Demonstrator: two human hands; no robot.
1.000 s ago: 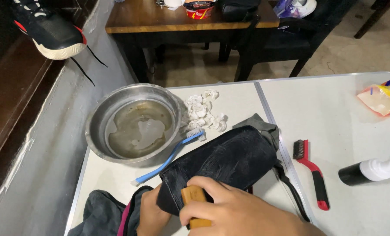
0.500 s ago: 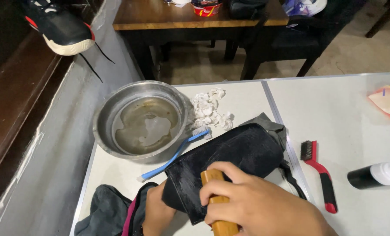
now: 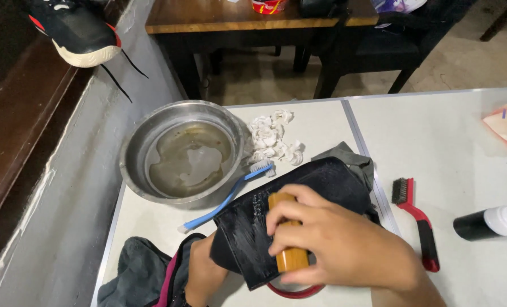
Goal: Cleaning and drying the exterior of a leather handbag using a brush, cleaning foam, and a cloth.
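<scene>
Here, the black bag (image 3: 299,216) lies flat on the table (image 3: 452,142), near its front edge, just beside the bowl (image 3: 182,150) of murky water, so wetting stays within reach. The right hand (image 3: 338,244) is curled tight over a wooden brush (image 3: 287,239), pressing it onto the soapy fabric. The left hand (image 3: 205,273) is tucked under the bag, apparently bracing it; its fingers are hidden, so its grip is unclear. A blue toothbrush (image 3: 228,196) leans on the bowl.

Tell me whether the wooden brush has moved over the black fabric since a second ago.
Yes. The wooden brush has slid up the black fabric, toward the metal bowl.
</scene>
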